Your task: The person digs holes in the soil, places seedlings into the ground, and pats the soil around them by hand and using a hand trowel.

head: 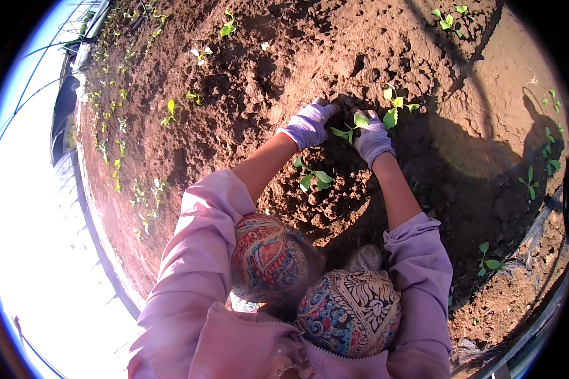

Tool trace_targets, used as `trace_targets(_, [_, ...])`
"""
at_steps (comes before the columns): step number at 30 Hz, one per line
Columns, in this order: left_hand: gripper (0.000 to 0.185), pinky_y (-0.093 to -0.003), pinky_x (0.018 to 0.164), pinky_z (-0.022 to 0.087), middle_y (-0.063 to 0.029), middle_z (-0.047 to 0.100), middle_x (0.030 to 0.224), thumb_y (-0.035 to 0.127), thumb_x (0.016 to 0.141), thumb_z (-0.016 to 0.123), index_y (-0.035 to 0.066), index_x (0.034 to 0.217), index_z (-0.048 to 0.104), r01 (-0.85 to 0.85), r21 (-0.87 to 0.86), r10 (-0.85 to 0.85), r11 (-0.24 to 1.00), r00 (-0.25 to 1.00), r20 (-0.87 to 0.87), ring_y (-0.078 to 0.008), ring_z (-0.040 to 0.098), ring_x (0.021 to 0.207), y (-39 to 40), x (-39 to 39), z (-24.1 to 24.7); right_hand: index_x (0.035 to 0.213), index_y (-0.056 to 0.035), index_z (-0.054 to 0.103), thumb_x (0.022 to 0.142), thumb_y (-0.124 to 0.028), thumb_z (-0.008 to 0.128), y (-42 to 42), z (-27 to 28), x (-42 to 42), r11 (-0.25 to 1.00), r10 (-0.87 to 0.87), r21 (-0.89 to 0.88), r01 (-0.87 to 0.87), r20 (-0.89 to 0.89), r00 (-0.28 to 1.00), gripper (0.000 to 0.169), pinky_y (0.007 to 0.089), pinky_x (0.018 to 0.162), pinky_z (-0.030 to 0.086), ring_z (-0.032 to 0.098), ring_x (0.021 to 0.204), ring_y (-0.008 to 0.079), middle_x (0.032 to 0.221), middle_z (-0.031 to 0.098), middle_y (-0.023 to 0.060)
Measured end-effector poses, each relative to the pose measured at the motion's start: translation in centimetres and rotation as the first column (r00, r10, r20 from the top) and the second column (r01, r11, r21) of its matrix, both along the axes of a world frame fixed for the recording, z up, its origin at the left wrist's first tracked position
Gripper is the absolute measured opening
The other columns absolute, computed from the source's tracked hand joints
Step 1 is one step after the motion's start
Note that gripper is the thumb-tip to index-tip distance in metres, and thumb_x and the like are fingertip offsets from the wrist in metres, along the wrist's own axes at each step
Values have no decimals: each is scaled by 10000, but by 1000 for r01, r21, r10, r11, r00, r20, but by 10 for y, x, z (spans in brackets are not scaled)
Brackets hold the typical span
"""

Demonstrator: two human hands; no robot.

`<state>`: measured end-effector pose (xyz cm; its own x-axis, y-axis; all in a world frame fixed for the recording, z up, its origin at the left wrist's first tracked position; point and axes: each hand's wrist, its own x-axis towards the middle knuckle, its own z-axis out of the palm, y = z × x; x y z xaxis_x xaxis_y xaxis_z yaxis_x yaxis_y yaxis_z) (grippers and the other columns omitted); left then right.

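Both hands wear light purple knit gloves and reach down to brown, crumbly soil (pixel 246 113). My left hand (pixel 311 124) presses on the soil with its fingertips at a dark hollow. Just right of it, my right hand (pixel 373 135) is at a small leafy seedling (pixel 360 119), whose leaves lie over its fingers; whether it grips the stem is hidden. Another green seedling (pixel 394 111) stands beyond my right hand. Between my forearms and nearer my knees grows a further seedling (pixel 314 175).
Small seedlings (pixel 170 112) dot the soil at the left, and more (pixel 550 151) stand at the far right. My patterned knees are close below my hands. Black plastic sheeting (pixel 536 237) edges the bed at the lower right. Shadows cross the soil on the right.
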<state>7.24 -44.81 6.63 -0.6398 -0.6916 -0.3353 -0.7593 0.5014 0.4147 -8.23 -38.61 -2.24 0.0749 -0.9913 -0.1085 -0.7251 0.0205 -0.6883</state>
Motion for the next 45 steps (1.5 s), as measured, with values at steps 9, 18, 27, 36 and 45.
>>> trace_targets(9, [455, -330, 766, 454, -156, 542, 977, -30, 626, 585, 49, 1072, 543, -18, -30, 15, 999, 994, -107, -314, 544, 901, 3, -2, -17, 1116, -82, 495, 693, -135, 611, -1, 48, 12, 972, -64, 212, 98, -161, 985, 442, 340, 910, 392, 431, 1094, 299, 1226, 381, 151])
trace_targets(18, [588, -340, 837, 434, -155, 584, 1015, 276, 680, 688, 67, 1182, 463, -236, 72, 228, 969, 968, 102, -278, 552, 962, 1, 21, 35, 1237, -146, 386, 653, -85, 679, 65, 36, -10, 930, -366, 145, 339, 251, 896, 657, 359, 870, 412, 446, 1044, 315, 1214, 347, 155])
trace_targets(27, [450, -368, 807, 441, -169, 560, 1011, 268, 694, 670, 78, 1083, 549, -296, -48, 293, 954, 955, -52, -323, 549, 913, -19, -5, 50, 1136, -68, 488, 737, -38, 580, 54, 2, -50, 714, -661, 190, 674, 503, 557, 411, 302, 682, 470, 547, 803, 189, 941, 549, 110])
trace_targets(36, [602, -384, 791, 456, -135, 443, 1191, 223, 689, 643, 156, 1239, 408, 424, -183, -354, 887, 879, 318, -291, 551, 941, -12, -135, 39, 1191, -59, 434, 788, -13, 518, 15, 15, -62, 746, -530, 408, 526, 842, 99, 413, 240, 567, 453, 500, 704, 77, 839, 516, 9])
trace_targets(45, [198, -257, 667, 460, -54, 644, 793, 152, 740, 640, 78, 923, 647, -451, 262, 509, 853, 831, -224, -109, 567, 681, -45, -108, 10, 1261, -83, 324, 640, -267, 721, -1, 24, -89, 763, -638, 132, 633, -5, 770, 760, 349, 897, 397, 445, 1070, 352, 1271, 305, 198])
